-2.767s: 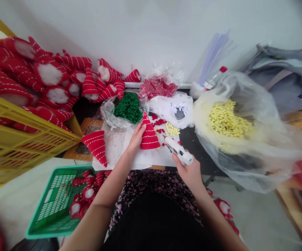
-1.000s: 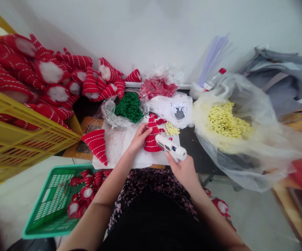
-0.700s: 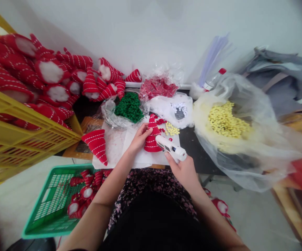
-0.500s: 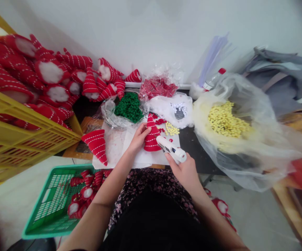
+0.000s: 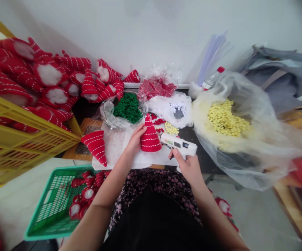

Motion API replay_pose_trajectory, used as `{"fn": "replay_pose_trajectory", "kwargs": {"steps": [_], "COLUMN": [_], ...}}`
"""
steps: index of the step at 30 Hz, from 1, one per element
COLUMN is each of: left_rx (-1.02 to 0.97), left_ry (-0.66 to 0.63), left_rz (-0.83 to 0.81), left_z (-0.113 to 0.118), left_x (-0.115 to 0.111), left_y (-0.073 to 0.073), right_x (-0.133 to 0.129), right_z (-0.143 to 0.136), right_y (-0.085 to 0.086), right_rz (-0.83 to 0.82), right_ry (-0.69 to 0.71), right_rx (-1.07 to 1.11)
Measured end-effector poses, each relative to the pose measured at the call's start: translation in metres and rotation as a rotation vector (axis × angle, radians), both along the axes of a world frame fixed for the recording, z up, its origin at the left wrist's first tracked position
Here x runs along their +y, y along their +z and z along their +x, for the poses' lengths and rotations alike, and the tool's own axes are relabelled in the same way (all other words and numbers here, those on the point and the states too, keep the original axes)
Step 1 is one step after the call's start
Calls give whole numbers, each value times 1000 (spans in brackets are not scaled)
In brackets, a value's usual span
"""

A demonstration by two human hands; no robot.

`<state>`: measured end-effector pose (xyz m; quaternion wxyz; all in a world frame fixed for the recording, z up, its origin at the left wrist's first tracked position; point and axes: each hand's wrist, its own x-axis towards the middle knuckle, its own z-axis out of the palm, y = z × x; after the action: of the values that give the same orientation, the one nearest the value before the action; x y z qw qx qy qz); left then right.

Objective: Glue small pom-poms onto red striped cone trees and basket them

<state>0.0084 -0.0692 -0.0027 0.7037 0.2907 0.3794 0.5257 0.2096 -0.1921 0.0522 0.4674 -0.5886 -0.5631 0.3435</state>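
1. Head view: left hand [image 5: 135,140], curled around the red cone [image 5: 151,139] above white paper [image 5: 141,160], should steady it.
2. Right hand [image 5: 188,166], closed round the glue gun [image 5: 179,144], should guide its nozzle [image 5: 162,137] gently beside the cone.

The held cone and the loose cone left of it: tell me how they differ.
The held cone points tip-up in the picture; the loose cone points tip-down. The left hand grips the held cone; no hand touches the loose cone. Both are red with white dashed lines.
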Motion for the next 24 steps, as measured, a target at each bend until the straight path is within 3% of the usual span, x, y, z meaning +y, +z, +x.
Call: {"fn": "replay_pose_trajectory", "kwargs": {"steps": [17, 24], "left_rx": [-12, -1], "left_ry": [18, -9], "left_rz": [3, 23], "left_z": [1, 0], "left_x": [0, 0], "left_y": [0, 1], "right_x": [0, 1], "right_z": [-1, 0], "right_y": [-10, -14], "right_rz": [0, 115], "right_ry": [10, -224], "right_rx": [-27, -220]}}
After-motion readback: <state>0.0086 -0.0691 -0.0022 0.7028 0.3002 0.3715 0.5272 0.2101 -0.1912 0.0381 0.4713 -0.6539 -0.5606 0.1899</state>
